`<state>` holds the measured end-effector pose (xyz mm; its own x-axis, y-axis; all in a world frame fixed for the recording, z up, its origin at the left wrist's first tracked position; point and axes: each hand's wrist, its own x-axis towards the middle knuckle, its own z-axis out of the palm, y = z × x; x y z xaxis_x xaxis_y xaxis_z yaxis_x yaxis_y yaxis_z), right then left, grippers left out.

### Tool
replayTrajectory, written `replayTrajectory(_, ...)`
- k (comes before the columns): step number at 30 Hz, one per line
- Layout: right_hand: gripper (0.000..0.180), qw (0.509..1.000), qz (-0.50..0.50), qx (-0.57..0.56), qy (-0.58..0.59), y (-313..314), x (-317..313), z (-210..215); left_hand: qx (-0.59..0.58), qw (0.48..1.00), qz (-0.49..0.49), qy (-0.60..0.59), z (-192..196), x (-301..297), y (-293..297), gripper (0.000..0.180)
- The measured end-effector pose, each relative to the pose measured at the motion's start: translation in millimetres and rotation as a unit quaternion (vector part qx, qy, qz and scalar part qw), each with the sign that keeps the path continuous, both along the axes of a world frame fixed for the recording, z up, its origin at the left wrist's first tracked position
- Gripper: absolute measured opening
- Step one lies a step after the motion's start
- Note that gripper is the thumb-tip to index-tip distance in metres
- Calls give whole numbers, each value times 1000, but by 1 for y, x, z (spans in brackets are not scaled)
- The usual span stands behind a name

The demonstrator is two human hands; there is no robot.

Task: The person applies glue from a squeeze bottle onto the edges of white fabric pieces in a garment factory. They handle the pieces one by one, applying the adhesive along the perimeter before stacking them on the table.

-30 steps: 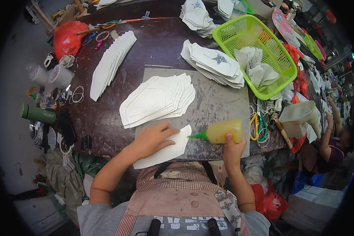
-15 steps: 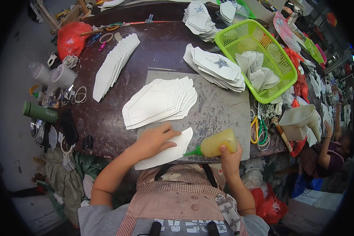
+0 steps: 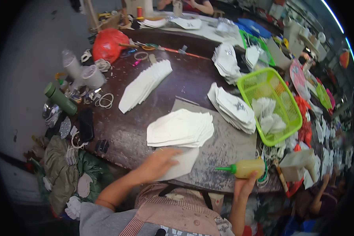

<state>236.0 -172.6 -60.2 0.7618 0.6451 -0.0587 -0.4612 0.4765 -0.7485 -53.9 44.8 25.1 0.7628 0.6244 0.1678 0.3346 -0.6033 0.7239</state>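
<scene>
My right hand [image 3: 246, 185] is wrapped round a squeeze bottle [image 3: 248, 168] of yellowish liquid, its green nozzle pointing left and apart from the white pieces. My left hand [image 3: 158, 163], slightly blurred, lies with fingers stretched out over a single white cut piece [image 3: 185, 163] at the table's near edge. The hand covers the left part of that piece. Just beyond it, a fanned stack of white cut pieces [image 3: 179, 128] rests partly on a grey board [image 3: 224, 147].
Another fanned stack [image 3: 145, 86] lies at the back left. Star-marked pieces [image 3: 234, 108] sit beside a green basket [image 3: 269, 139] on the right. A green flask [image 3: 61, 98], plastic cups [image 3: 93, 76] and a red bag [image 3: 109, 44] line the left side. Other people work beyond.
The bottle's nozzle has come away from the single piece, to the right. That piece now lies at a different angle under my left hand, closer to the stack. The whole view has shifted.
</scene>
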Motion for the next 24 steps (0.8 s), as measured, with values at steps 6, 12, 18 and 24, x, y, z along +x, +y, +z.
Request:
replayTrajectory(6, 61, 999, -35, 16, 36, 4, 7, -15, 2, 962, 218, -164, 17, -51, 196, 34)
replayTrajectory(12, 64, 996, -53, 19, 71, 15, 6, -14, 18, 959, 245, -144, -109, -97, 319, 35)
replayTrajectory(18, 66, 996, -64, 3, 62, 12, 7, -11, -8, 953, 270, -135, -115, -79, 329, 37)
replayTrajectory(24, 60, 994, -72, 8, 82, 15, 5, -11, 190, 917, 350, -16, -100, -74, 308, 42)
